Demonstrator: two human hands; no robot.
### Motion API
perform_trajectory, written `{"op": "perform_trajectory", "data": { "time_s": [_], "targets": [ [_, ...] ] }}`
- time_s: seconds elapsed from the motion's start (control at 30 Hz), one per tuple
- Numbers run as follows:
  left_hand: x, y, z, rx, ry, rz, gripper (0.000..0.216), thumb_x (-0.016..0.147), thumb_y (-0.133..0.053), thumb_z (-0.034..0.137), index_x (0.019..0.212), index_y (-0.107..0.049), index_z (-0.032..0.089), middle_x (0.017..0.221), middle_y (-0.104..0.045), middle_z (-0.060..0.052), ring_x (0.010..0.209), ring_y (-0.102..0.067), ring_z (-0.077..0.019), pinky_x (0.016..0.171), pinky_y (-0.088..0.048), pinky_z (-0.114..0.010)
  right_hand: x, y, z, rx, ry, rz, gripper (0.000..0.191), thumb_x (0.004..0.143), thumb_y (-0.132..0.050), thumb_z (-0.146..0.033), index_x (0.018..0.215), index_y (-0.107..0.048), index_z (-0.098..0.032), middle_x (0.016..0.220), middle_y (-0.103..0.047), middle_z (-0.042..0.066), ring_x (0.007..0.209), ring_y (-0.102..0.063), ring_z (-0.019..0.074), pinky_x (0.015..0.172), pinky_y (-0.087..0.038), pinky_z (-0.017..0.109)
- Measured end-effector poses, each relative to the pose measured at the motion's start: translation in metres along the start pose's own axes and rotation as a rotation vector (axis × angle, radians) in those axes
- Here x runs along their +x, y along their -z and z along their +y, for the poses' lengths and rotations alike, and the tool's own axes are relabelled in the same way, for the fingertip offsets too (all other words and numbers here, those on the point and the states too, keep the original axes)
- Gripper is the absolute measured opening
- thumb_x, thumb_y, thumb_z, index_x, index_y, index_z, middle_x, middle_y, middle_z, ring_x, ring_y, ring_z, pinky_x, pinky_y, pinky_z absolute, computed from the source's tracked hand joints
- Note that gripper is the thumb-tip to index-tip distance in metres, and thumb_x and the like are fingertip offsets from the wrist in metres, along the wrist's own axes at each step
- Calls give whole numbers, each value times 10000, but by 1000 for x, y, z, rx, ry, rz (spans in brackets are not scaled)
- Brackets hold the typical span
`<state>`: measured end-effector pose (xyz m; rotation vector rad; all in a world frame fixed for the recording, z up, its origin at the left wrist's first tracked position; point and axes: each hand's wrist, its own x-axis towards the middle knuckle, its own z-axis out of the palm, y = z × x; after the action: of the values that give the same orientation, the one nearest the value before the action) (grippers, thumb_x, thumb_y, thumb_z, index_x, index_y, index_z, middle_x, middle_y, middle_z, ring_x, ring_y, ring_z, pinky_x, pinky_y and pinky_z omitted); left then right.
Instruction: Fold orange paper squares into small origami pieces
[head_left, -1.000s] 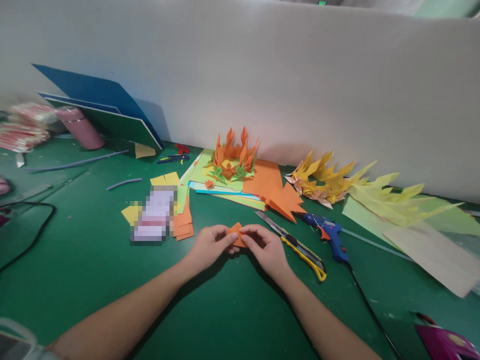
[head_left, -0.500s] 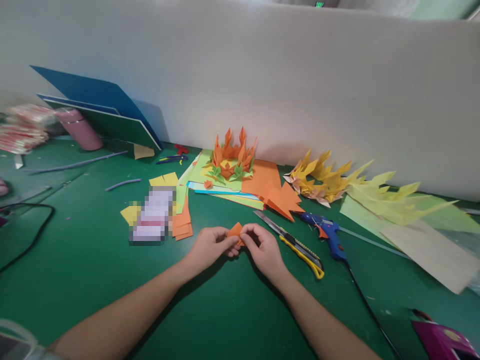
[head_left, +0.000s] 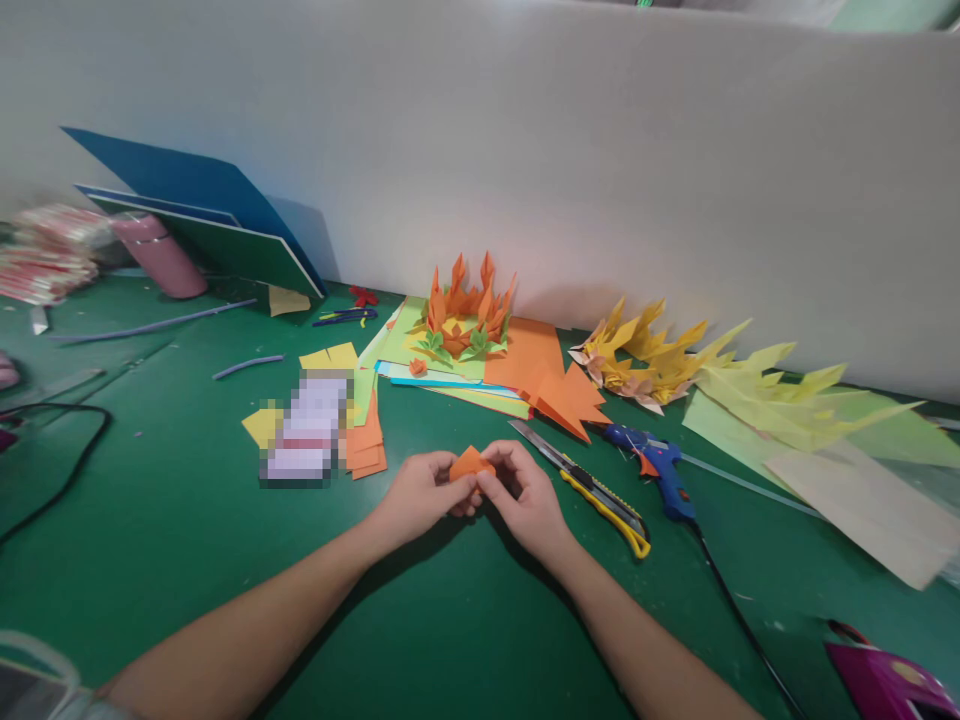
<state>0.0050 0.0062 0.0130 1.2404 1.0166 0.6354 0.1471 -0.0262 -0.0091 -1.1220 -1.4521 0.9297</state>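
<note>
Forward of the near edge of a green desk (head_left: pixel 450 630), two bare hands meet at a small piece of folded orange paper (head_left: pixel 470 461). The left hand (head_left: pixel 424 487) is partly closed: its thumb lies across the front of the paper, with the fingers curled beneath and behind. The right hand (head_left: pixel 532 505) is likewise half curled, thumb and forefinger pinching the paper's right side. One corner of the paper points toward the back edge of the desk; its lower part is covered by the thumbs.

Just beside the right hand lies a yellow-handled utility knife (head_left: pixel 592 490), blade exposed and directed toward the back edge; farther right is a blue glue gun (head_left: pixel 667 470). To the left of the left hand, orange paper rectangles (head_left: pixel 367 458) overlap next to a pixelated rectangular object (head_left: pixel 309 430), whose identity cannot be told.

Along the back edge, an orange folded-paper crown (head_left: pixel 493 318) stands on sheets of coloured paper, a small orange paper rosette (head_left: pixel 418 367) before it. Rightward along that edge follow a golden-yellow paper crown (head_left: pixel 671 345) and a pale yellow spiked strip (head_left: pixel 787 405). Toward the back left corner, a pink bottle (head_left: pixel 161 255) leans against a green board (head_left: pixel 217 250).
</note>
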Motion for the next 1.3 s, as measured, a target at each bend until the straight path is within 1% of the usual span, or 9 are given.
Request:
{"op": "perform_trajectory", "data": {
  "time_s": [0.13, 0.37, 0.47, 0.57, 0.7, 0.8, 0.93, 1.03, 1.3],
  "targets": [
    [-1, 1, 3, -79, 9, 29, 168, 634, -643, 270, 617, -530, 146, 472, -593, 29, 418, -547, -85, 438, -404, -193, -1, -3, -4, 69, 16, -41, 226, 787, -539, -250, 982, -426, -228, 799, -591, 10, 654, -603, 146, 623, -507, 285],
    [-2, 1, 4, -86, 38, 20, 152, 610, -637, 253, 600, -535, 140, 422, -573, 30, 360, -501, -70, 396, -354, -179, -2, -3, -3, 238, -148, -128, 346, 748, -562, -257, 1028, -359, -243, 751, -542, -34, 640, -598, 132, 623, -502, 278],
    [-2, 1, 3, -79, 44, 8, 153, 600, -637, 253, 600, -533, 142, 408, -561, 34, 347, -486, -69, 386, -347, -179, -1, -5, -3, 286, -174, -151, 353, 735, -564, -246, 1014, -348, -250, 752, -525, -44, 632, -590, 124, 610, -493, 265],
    [-1, 2, 4, -88, 47, 8, 154, 593, -631, 257, 593, -526, 145, 388, -545, 40, 333, -467, -63, 376, -341, -174, -1, -8, -2, 294, -132, -136, 323, 739, -558, -240, 988, -353, -248, 788, -526, -29, 675, -588, 125, 633, -491, 264],
    [0, 5, 6, -134, 52, 43, 159, 595, -620, 269, 569, -523, 145, 353, -503, 54, 301, -403, -41, 346, -298, -159, -4, -7, 0, 153, -42, -60, 314, 755, -576, -235, 1000, -380, -242, 819, -522, -8, 719, -569, 136, 657, -486, 271],
    [1, 6, 6, -170, 52, 61, 153, 588, -618, 264, 561, -524, 147, 350, -494, 56, 304, -393, -38, 337, -287, -155, -6, -5, -1, 22, 80, -9, 275, 771, -580, -247, 1005, -437, -241, 898, -521, 23, 798, -550, 160, 699, -481, 298],
    [1, 7, 6, -175, 39, 67, 142, 596, -600, 263, 552, -520, 153, 351, -486, 60, 304, -387, -35, 331, -287, -153, -6, -1, -4, -156, 241, 20, 106, 823, -526, -242, 921, -565, -241, 955, -512, 50, 928, -518, 201, 802, -448, 362],
    [0, 6, 8, -153, 33, 53, 142, 605, -605, 254, 554, -514, 157, 349, -472, 68, 302, -380, -33, 327, -279, -153, -5, 0, -4, -266, 269, 80, 113, 833, -521, -208, 807, -626, -239, 918, -528, 51, 928, -525, 210, 830, -428, 384],
    [-1, 7, 6, -91, -3, -14, 270, 656, -630, 397, 633, -497, 162, 371, -516, 56, 300, -404, -44, 338, -278, -160, -4, -1, -1, -367, 327, 143, 123, 784, -602, -158, 805, -664, -261, 888, -576, 38, 855, -548, 199, 761, -451, 362]
  ]
}}
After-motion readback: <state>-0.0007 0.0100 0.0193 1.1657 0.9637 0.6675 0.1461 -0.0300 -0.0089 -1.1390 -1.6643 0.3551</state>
